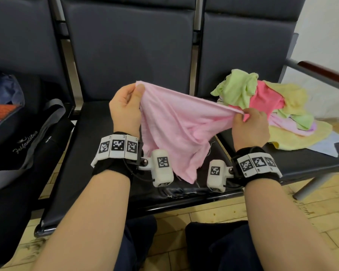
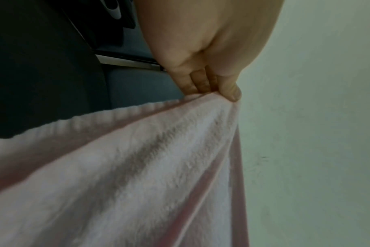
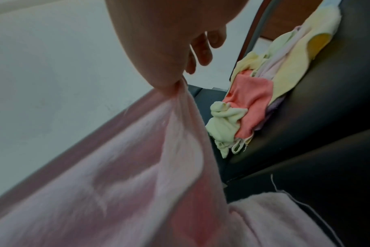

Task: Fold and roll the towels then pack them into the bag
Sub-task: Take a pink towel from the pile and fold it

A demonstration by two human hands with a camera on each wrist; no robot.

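Note:
A light pink towel (image 1: 176, 126) hangs stretched between both hands above the middle black seat. My left hand (image 1: 125, 108) pinches one top corner between thumb and fingers; in the left wrist view the left hand (image 2: 217, 83) grips that corner of the pink towel (image 2: 137, 175). My right hand (image 1: 249, 126) pinches the other corner, lower and to the right; the right wrist view shows the right hand (image 3: 171, 78) holding the bunched pink towel (image 3: 137, 167). The towel's lower tip touches the seat. An open black bag (image 1: 12, 122) sits at the left.
A heap of towels (image 1: 270, 106), green, hot pink and yellow, lies on the right seat, also seen as the towel heap (image 3: 254, 100). The bag holds rolled orange and purple cloth. A wooden armrest (image 1: 325, 72) is at the far right. My knees are below the seat edge.

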